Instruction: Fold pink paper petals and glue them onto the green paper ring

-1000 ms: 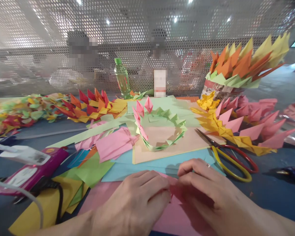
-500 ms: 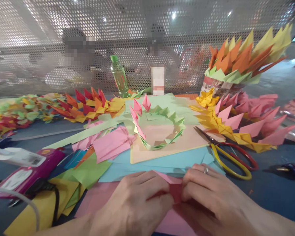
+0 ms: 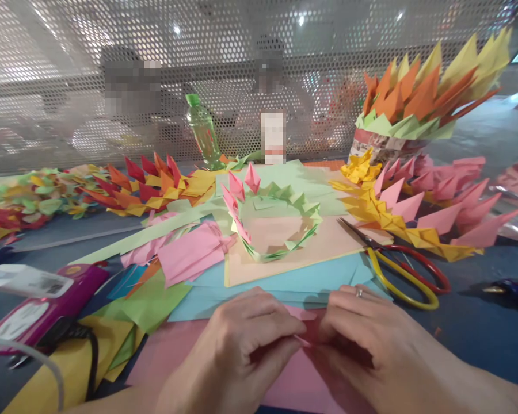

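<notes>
Both my hands meet at the front of the table over pink paper sheets point(image 3: 172, 348). My left hand point(image 3: 246, 339) pinches a small piece of pink paper point(image 3: 303, 340) between thumb and fingers. From the other side my right hand point(image 3: 362, 333), with a ring on one finger, grips the same piece. Most of that piece is hidden by my fingers. Just beyond my hands lie blue sheets point(image 3: 280, 287). Farther back, a ring of folded green paper point(image 3: 300, 198) with several pink points point(image 3: 252, 178) rests on a peach sheet point(image 3: 280, 230).
Red-and-yellow scissors point(image 3: 397, 270) lie at the right, beyond them a pen point(image 3: 509, 290). A purple device point(image 3: 64, 305) with cables sits left. Pink folded strips point(image 3: 202, 250), orange paper points point(image 3: 147, 184), a green-capped bottle point(image 3: 202, 132) and a tall folded-paper piece point(image 3: 414, 103) stand around.
My fingers have lifted slightly and now pinch the edge of the pink paper, with a gap showing under each hand. The whole view has shifted a little.
</notes>
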`<state>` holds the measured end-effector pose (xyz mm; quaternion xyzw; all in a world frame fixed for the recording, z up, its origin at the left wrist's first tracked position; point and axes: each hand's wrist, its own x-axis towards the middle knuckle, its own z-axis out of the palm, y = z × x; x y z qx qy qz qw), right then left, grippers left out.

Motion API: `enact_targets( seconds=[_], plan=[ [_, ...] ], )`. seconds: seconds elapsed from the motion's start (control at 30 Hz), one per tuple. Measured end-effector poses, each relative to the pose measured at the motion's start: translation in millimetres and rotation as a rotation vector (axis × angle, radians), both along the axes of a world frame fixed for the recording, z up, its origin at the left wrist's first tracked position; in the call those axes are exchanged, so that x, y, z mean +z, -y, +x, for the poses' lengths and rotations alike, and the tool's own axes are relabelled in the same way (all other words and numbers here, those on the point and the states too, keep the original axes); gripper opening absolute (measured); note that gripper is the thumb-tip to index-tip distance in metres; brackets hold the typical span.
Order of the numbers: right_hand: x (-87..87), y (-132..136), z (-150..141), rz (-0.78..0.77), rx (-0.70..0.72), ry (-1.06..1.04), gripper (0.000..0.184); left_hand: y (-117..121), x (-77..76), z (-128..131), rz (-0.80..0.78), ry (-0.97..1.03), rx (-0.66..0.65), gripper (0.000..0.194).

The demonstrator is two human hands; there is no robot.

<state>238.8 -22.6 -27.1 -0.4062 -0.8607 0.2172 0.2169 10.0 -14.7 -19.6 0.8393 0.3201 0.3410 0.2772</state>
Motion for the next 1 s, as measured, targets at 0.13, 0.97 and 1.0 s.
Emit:
enact_targets(
  seconds=[0.13, 0.97, 1.0],
  plan=[
    [-2.2, -0.1, 1.0, -0.02, 0.0, -0.022, 0.01, 0.0, -0.6, 2.6, -0.047, 0.012, 0.021, 0.015],
    [2.9, -1.5, 1.4, -0.124, -0.034, 0.047, 0.015, 3.8, -6.1, 6.7, -0.058, -0.103, 0.092, 0.017],
    [3.6, -1.4, 1.2, -0.131, -0.038, 0.049, 0.015, 4.0, -5.9, 6.4, -0.082, -0.095, 0.091, 0.019]
  ],
)
